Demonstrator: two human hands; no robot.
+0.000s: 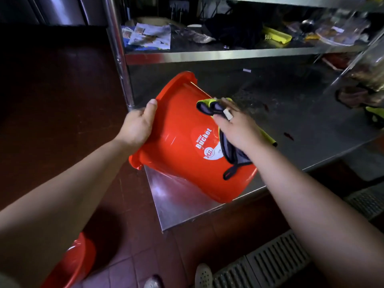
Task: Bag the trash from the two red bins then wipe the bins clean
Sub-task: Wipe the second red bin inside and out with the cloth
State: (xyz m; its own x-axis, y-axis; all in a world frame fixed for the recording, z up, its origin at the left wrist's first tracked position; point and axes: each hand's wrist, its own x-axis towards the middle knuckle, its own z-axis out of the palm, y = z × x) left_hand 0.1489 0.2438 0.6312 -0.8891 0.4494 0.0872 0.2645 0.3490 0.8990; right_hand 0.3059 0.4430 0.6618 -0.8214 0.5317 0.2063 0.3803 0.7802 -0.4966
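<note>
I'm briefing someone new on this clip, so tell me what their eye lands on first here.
The bright red plastic bucket dominates, tipped on its side on the corner of the steel counter. The left hand grips its rim while the right hand presses a yellow-and-grey cloth against its outer wall. A second red bin sits on the floor at lower left.

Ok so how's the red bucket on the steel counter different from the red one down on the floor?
The red plastic bucket on the steel counter lies tipped, gripped at its rim by the left hand while the right hand presses a yellow-and-grey cloth to it; the red bucket on the tiled floor sits untouched, mostly out of frame. Both are glossy red.
</note>
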